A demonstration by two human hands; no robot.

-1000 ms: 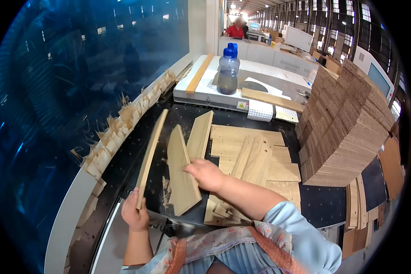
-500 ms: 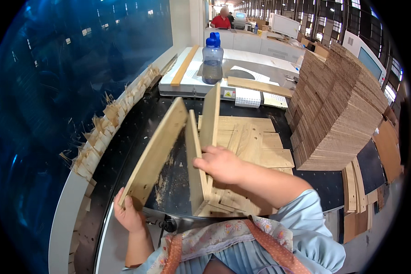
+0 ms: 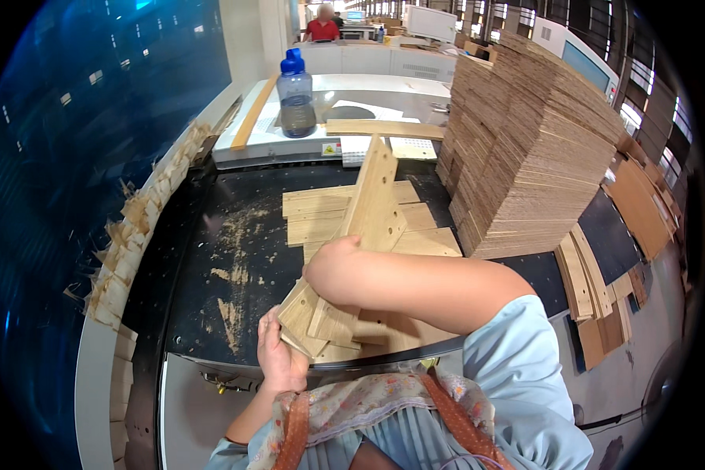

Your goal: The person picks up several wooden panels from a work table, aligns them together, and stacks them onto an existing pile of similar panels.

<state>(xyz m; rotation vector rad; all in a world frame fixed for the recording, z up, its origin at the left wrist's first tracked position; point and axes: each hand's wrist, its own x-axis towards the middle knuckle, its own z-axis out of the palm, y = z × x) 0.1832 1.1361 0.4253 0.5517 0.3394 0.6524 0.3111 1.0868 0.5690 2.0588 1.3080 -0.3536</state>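
The left grip [image 3: 282,359] is clasped round the near end of a bundle of tilted boards [image 3: 384,207], its fingers along the left side and the near corner. The right grip [image 3: 331,270] is closed on the same bundle farther up, though the back of the hand and the wrist hide most of its fingers. These pale boards stand on a slant over the near middle of the table [image 3: 192,274], their far ends raised and leaning right; several drilled holes show in the face of the longest. Beneath and beyond them lie flat boards [image 3: 439,244], overlapping in uneven rows. To the left, pale shavings [image 3: 229,323] and dust streak the black surface. A tall stack of brown panels [image 3: 525,157] rises on the right, just beside the flat boards. On the far side, a white machine bed [image 3: 235,154] carries a blue-capped bottle [image 3: 297,106], a yellowish strip [image 3: 255,113] to its left and a wooden strip [image 3: 384,128] to its right. Ragged pale pieces [image 3: 141,227] line the left edge, next to a glossy blue panel [image 3: 102,149]. Far off, a co-worker in red [image 3: 322,30] is visible.
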